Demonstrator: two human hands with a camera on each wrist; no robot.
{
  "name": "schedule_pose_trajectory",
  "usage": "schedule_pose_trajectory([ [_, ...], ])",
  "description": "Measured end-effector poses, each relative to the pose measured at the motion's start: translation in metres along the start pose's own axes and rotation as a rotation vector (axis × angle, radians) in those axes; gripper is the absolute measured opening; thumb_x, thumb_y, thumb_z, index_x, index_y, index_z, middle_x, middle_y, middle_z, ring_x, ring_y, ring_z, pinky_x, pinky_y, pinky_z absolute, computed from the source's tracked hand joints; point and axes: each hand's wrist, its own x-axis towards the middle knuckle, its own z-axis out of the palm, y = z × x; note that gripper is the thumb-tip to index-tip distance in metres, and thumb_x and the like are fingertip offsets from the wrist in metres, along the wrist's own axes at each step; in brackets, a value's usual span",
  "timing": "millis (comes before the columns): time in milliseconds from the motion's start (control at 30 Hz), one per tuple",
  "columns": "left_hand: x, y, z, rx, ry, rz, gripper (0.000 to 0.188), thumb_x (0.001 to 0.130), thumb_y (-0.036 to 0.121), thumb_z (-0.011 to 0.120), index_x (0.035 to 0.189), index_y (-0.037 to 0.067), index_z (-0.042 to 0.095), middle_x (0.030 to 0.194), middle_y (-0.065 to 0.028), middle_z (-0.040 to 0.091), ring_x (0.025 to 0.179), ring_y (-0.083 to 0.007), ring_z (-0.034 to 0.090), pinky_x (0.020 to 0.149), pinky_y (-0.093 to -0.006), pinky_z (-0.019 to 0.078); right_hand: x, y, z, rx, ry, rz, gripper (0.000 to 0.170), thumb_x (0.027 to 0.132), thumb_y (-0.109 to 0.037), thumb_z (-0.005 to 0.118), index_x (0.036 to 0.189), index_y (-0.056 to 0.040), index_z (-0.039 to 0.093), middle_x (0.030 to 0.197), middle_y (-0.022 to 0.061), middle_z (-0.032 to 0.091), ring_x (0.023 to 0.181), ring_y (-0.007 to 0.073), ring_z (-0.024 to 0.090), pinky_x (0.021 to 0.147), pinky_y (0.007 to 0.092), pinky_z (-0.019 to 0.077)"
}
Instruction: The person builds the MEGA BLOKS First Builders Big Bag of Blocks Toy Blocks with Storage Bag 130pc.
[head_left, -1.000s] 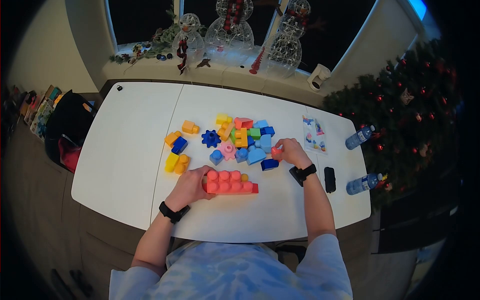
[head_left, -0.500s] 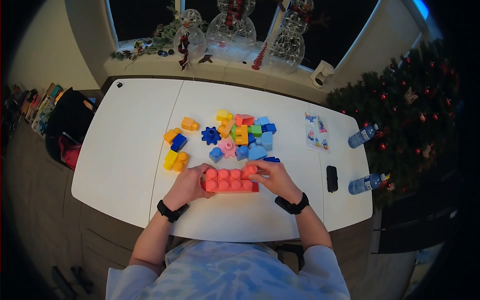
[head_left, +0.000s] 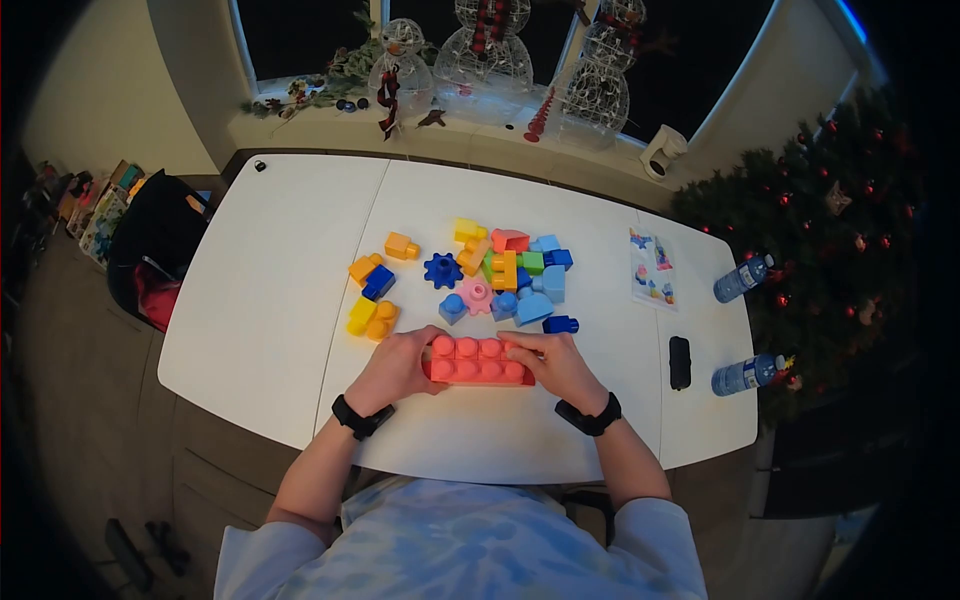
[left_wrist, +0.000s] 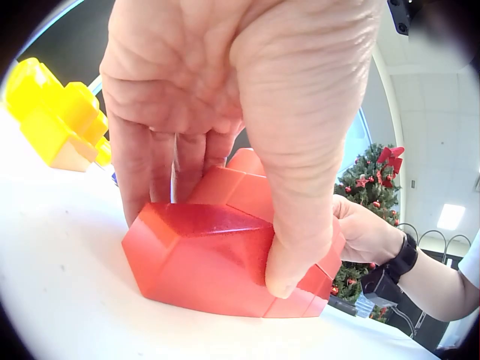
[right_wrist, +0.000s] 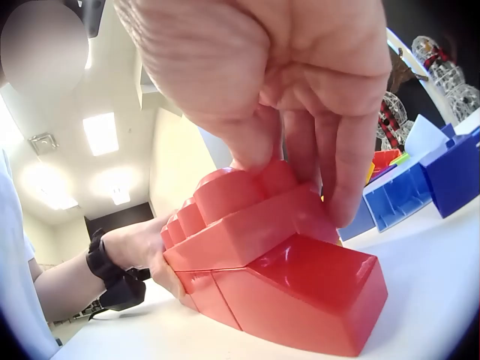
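Observation:
A red toy building block assembly (head_left: 478, 372) lies on the white table in front of the person, with round studs in two rows on top and a sloped darker red end (right_wrist: 330, 277) low down. The left hand (head_left: 393, 362) grips its left end, thumb (left_wrist: 289, 262) on the near side and fingers on the far side. At the other end, the right hand (head_left: 565, 366) holds the small red block (right_wrist: 277, 180) on top, thumb and fingers around it at the studs. The fingertips hide part of that block.
Beyond the hands lie loose blocks, among them a dark blue gear (head_left: 443, 270), a pink gear (head_left: 476, 295) and a dark blue block (head_left: 561, 325). Rightward are a picture sheet (head_left: 653, 268), a black case (head_left: 680, 363) and two water bottles (head_left: 748, 374).
The right hand has brought a small red block from beside the pile onto the right end of the red assembly, where it now sits level with the other studs. The left hand has kept its grip.

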Motion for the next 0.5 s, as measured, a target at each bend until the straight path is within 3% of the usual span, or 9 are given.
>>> schedule_pose_trajectory([
  [133, 0.0, -0.001, 0.0, 0.011, 0.003, 0.009, 0.061, 0.06, 0.013, 0.091, 0.115, 0.004, 0.066, 0.099, -0.0186, 0.073, 0.093, -0.0383, 0.071, 0.084, -0.0418, 0.0571, 0.003, -0.006, -0.008, -0.083, -0.003, -0.038, 0.027, 0.097, -0.019, 0.07, 0.121, -0.0058, 0.074, 0.11, 0.0193, 0.074, 0.093, 0.0346, 0.073, 0.084, 0.0397, 0.0579],
  [200, -0.001, -0.004, 0.002, 0.012, 0.008, 0.014, 0.061, 0.06, 0.013, 0.091, 0.116, 0.004, 0.066, 0.098, -0.0188, 0.073, 0.093, -0.0385, 0.07, 0.084, -0.0421, 0.0569, 0.016, -0.014, -0.022, -0.36, -0.135, -0.04, 0.025, 0.095, -0.025, 0.074, 0.112, -0.0068, 0.078, 0.097, 0.0168, 0.076, 0.089, 0.0342, 0.073, 0.083, 0.0414, 0.058],
  [233, -0.001, -0.005, 0.002, 0.012, 0.005, 0.015, 0.062, 0.06, 0.013, 0.091, 0.116, 0.005, 0.066, 0.098, -0.019, 0.073, 0.093, -0.0386, 0.07, 0.083, -0.0424, 0.0568, 0.027, -0.019, -0.026, -0.364, -0.136, -0.049, 0.025, 0.095, -0.025, 0.074, 0.112, -0.0068, 0.078, 0.097, 0.0168, 0.076, 0.089, 0.0342, 0.073, 0.083, 0.0414, 0.058],
  [300, -0.001, -0.005, 0.001, 0.016, 0.012, 0.024, 0.062, 0.06, 0.014, 0.091, 0.116, 0.005, 0.066, 0.098, -0.0193, 0.073, 0.093, -0.0388, 0.07, 0.083, -0.0425, 0.0567, 0.052, -0.028, -0.036, -0.359, 0.09, -0.071, 0.032, 0.088, -0.023, 0.079, 0.117, -0.0097, 0.075, 0.108, 0.0143, 0.075, 0.099, 0.0326, 0.072, 0.088, 0.0418, 0.0574],
  [333, -0.002, -0.006, 0.002, 0.018, 0.008, 0.033, 0.062, 0.06, 0.014, 0.091, 0.116, 0.005, 0.066, 0.098, -0.0196, 0.073, 0.093, -0.039, 0.07, 0.084, -0.0426, 0.0567, 0.064, -0.031, -0.039, -0.362, 0.087, -0.078, 0.032, 0.088, -0.023, 0.079, 0.117, -0.0097, 0.075, 0.108, 0.0143, 0.075, 0.099, 0.0326, 0.072, 0.088, 0.0418, 0.0574],
  [400, -0.002, -0.008, 0.003, 0.028, 0.009, 0.035, 0.062, 0.06, 0.014, 0.091, 0.116, 0.005, 0.066, 0.098, -0.0197, 0.073, 0.094, -0.0391, 0.07, 0.084, -0.0428, 0.0566, 0.087, -0.027, -0.04, -0.462, 0.157, -0.21, 0.05, 0.082, -0.014, 0.081, 0.13, -0.013, 0.067, 0.134, 0.0156, 0.066, 0.116, 0.034, 0.066, 0.097, 0.0426, 0.0548],
  [433, -0.001, -0.008, 0.002, 0.039, 0.003, 0.037, 0.063, 0.06, 0.015, 0.091, 0.116, 0.005, 0.066, 0.098, -0.0198, 0.073, 0.094, -0.0392, 0.07, 0.084, -0.043, 0.0566, 0.1, -0.015, -0.04, -0.464, 0.161, -0.215, 0.05, 0.082, -0.014, 0.081, 0.13, -0.013, 0.067, 0.134, 0.0156, 0.066, 0.116, 0.034, 0.066, 0.097, 0.0426, 0.0548],
  [500, -0.002, -0.002, 0.0, 0.072, -0.005, 0.024, 0.064, 0.061, 0.015, 0.092, 0.118, 0.005, 0.066, 0.101, -0.0175, 0.075, 0.094, -0.0358, 0.072, 0.085, -0.0403, 0.0575, 0.124, 0.017, -0.038, -0.594, -0.033, -0.292, 0.069, 0.074, -0.003, 0.08, 0.138, -0.0137, 0.06, 0.147, 0.0183, 0.055, 0.128, 0.037, 0.058, 0.105, 0.0444, 0.0514],
])
